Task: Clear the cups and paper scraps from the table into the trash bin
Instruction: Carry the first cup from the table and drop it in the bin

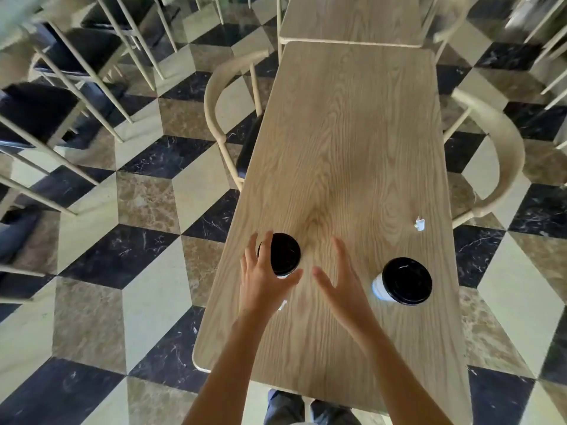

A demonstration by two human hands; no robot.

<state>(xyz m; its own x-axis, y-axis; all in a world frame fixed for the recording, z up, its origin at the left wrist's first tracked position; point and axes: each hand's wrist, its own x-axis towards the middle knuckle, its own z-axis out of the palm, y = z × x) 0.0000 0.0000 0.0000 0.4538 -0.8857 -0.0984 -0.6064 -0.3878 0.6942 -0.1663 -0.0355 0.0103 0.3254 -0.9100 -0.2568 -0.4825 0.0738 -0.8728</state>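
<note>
Cups are my first concern, so both my hands are out over the near end of the tabletop [343, 148]. My left hand [264, 277] is spread wide, fingers fanned and curving round the left cup [283, 254], the one with the black lid. My thumb sits just under its near edge and my fingers rise along its left side, but I cannot tell whether I am touching it; I judge it is not gripped yet. A small paper scrap [282, 304] peeks out just beside that wrist, lying flat on the wood.

My right hand [340, 280] is open too, palm turned inward and holding nothing. It hovers between the two cups, apart from each. I keep it there, I think, because it can go either way: steady the left cup or swing across to the right cup [403, 282], which stands upright with its own black lid and a pale sleeve showing on its left.

Farther out, near the right edge, a crumpled white scrap [419, 224] waits well apart from the cups. Beyond it the wood lies bare, with a chair [503, 142] tucked at that side.

No trash bin shows anywhere, so I will have to carry things off.
</note>
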